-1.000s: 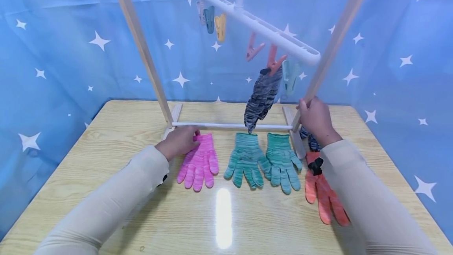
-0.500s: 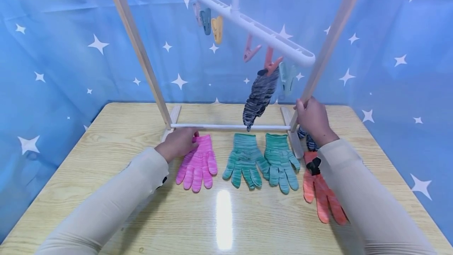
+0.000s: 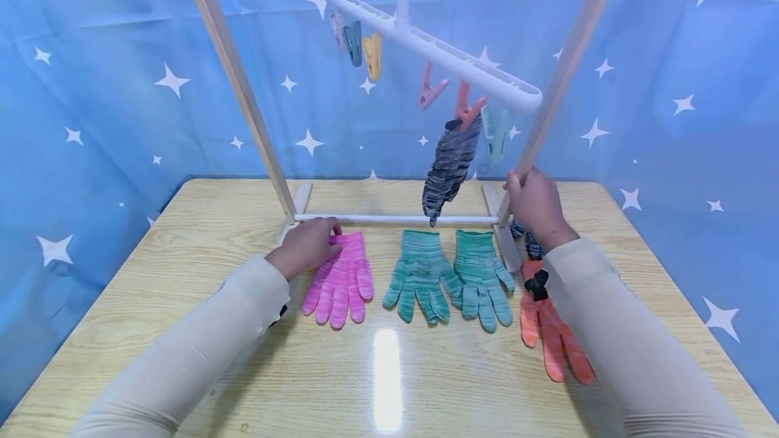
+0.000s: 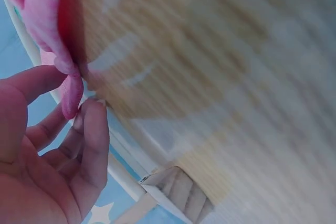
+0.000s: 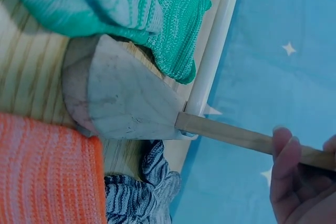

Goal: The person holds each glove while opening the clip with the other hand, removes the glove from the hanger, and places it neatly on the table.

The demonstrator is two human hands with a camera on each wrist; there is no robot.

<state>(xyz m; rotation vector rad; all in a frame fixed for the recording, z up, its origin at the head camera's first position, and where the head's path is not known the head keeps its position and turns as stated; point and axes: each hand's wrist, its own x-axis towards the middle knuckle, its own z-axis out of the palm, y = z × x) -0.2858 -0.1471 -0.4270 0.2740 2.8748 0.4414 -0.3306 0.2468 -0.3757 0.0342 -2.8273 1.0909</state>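
My left hand (image 3: 304, 245) pinches the cuff edge of a pink knit glove (image 3: 339, 282) that lies on the table, fingers pointing toward me. In the left wrist view, the cuff's hem (image 4: 72, 95) sits between thumb and fingertips. My right hand (image 3: 537, 205) grips the right wooden post (image 3: 556, 90) of a rack, low down near its foot (image 5: 131, 90). Two green gloves (image 3: 421, 276) lie between the hands, side by side. An orange glove (image 3: 550, 333) is partly hidden under my right forearm, and a black-and-grey glove (image 5: 131, 198) lies behind it.
Above the table hangs a white clip hanger (image 3: 438, 49) with several coloured clips. Its coral clip (image 3: 467, 110) holds a black-and-grey glove (image 3: 449, 164). A white crossbar (image 3: 395, 220) joins the rack's feet, and the left post (image 3: 243, 93) rises beyond my left hand.
Both hands keep their places on the pink glove and the post. The head view has shifted slightly, and the hanger with its hung glove sits a little lower and further left in it.
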